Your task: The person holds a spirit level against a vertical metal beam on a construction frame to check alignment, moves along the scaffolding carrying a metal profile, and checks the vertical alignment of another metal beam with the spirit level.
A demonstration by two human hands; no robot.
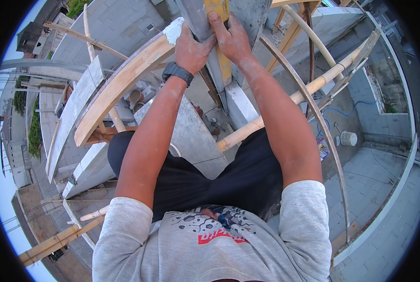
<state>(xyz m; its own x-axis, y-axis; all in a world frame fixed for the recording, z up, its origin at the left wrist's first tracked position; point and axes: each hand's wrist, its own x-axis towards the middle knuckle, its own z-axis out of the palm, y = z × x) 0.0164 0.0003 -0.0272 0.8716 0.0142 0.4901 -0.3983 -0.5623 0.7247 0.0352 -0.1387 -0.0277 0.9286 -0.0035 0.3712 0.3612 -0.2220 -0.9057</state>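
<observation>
A yellow spirit level [224,70] stands upright along a grey upright board [196,11] at the top middle. My right hand [233,41] is closed around the level, its thumb lying on the yellow face. Beside it, my left hand [192,50] grips the edge of the grey board, with its thumb reaching across toward the level and its fingers partly hidden. A dark watch [178,73] is on my left wrist. Just left of that hand, a curved wooden plank [125,84] ends in a white-smeared tip.
A bamboo pole [308,96] crosses below on the right, beside a thin curved strip [308,94]. Grey block walls [384,174] surround the site. Far below are a white bucket [348,138] and a blue hose [346,112]. A grey slab [193,131] lies between my knees.
</observation>
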